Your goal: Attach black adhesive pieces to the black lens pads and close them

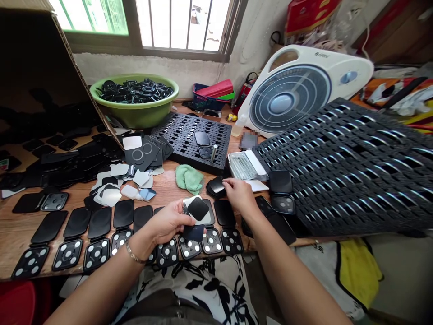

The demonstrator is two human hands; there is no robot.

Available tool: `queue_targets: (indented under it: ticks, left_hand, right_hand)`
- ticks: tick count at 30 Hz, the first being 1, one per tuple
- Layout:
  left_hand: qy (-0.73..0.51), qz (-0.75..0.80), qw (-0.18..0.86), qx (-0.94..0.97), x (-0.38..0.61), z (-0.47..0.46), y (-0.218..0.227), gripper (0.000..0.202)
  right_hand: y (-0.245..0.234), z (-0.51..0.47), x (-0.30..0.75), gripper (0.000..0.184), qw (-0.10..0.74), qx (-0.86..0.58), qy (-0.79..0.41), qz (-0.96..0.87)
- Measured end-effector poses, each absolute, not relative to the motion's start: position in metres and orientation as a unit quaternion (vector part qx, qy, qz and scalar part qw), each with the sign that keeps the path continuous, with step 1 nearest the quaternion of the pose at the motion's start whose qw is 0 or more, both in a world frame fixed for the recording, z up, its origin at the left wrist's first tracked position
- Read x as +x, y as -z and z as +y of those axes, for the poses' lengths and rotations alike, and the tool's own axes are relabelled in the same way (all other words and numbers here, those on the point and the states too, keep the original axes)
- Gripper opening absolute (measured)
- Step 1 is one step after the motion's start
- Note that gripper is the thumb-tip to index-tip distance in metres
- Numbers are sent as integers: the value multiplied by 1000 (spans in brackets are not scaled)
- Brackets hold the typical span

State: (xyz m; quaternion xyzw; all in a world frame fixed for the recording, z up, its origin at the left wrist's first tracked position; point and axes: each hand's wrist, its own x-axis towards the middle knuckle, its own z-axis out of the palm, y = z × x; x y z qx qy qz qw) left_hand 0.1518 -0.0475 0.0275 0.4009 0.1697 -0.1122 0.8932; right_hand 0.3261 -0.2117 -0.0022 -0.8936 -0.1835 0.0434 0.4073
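Note:
My left hand (172, 219) is closed on a few thin rounded-square plates (198, 208), one black on top of a white one, with a dark one (194, 233) sticking out below. Farther right, my right hand (241, 194) pinches the edge of a shiny dark plate (218, 184) at a small pile of similar plates. Along the table's front edge lies a row of opened black hinged cases (96, 239), their lower halves dotted with white discs. My left forearm and hand hide part of that row. A green cloth (189, 179) lies just behind my left hand.
Loose white and grey plates (110, 189) are heaped at left, before a large cardboard box (61, 36). Behind stand a green basin (135, 108) of black parts and a black foam tray (189, 135). A larger foam tray (358, 167) leans near a fan (304, 90) at right.

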Motion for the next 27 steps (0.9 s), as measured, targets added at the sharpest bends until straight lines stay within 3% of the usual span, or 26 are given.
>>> queue_targets:
  ticks: [3,9,16,19,22,25,27]
  left_hand:
    - [116,198,879,418,154,-48,-26,37]
    - [79,206,880,421,159,-51,-19,46]
    - [62,203,884,416,159,-50,-20,49]
    - [71,207,892,395,157,-49,-23,49]
    - [80,218,900,370,156,-46,-21,34]
    - [74,225,908,347,155,-41,-18,20]
    - [78,213,911,343,155,-39,-16,19]
  right_hand:
    - [-13,-211,306,22,397,-889,-27,-228]
    - [-35,-206,251,17,407,-854,-122,-301]
    - [-15,-209,283,35,526,-821,-132,-178]
    - [-1,-213,308,30,479,-857,-105,-157]
    - [-2,-216,306,21,444,-876,-45,-183]
    - [-15,-220,282,41,376,-838,12,-396]
    - [-25,-222,266,43,314,-779,30,-543]
